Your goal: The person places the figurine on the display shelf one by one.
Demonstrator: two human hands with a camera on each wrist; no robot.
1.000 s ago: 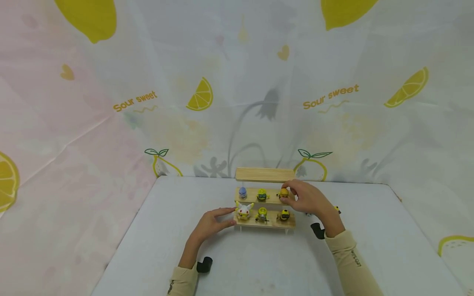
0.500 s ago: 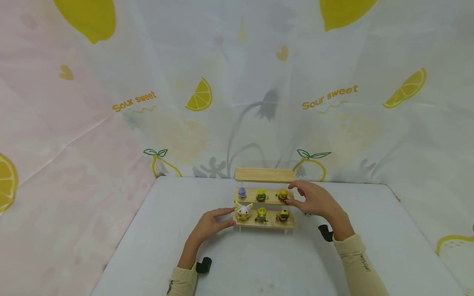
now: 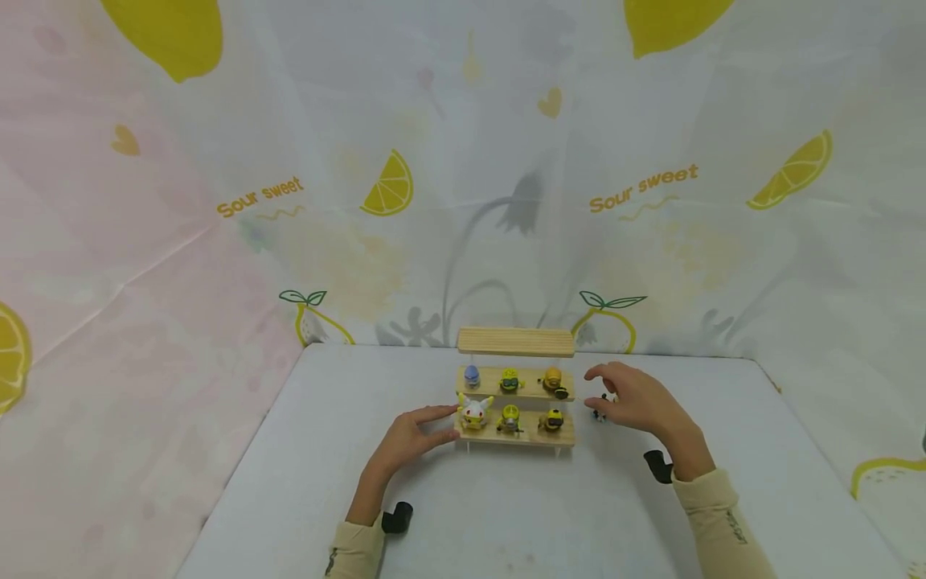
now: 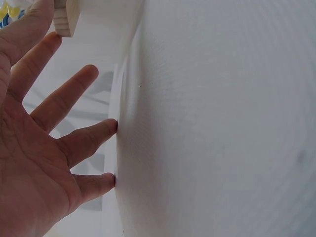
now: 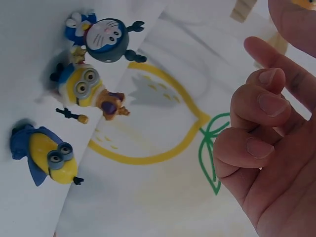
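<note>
A three-tier wooden shelf stand point(image 3: 516, 342) stands at the back middle of the table. On its lowest board sit a white, yellow-eared figure point(image 3: 474, 413), a yellow minion point(image 3: 510, 418) and a dark-goggled minion point(image 3: 554, 420). The middle board carries a blue figure point(image 3: 472, 375), a green-yellow minion point(image 3: 510, 379) and an orange-topped figurine point(image 3: 553, 379). My left hand point(image 3: 411, 439) touches the stand's left end with straight fingers; the left wrist view shows a fingertip at the board's end point(image 4: 69, 20). Right of the stand, my right hand point(image 3: 637, 398) holds nothing, thumb and index apart.
In the right wrist view, a blue-and-white cat figure point(image 5: 106, 39), a goggled minion point(image 5: 81, 89) and a blue-caped minion point(image 5: 52, 155) stand on the white table point(image 3: 506, 515). A lemon-print backdrop point(image 3: 434, 241) rises behind the table.
My right hand has let go of the orange-topped figurine on the middle board and moved away to the right. The left hand stays at the stand's left end.
</note>
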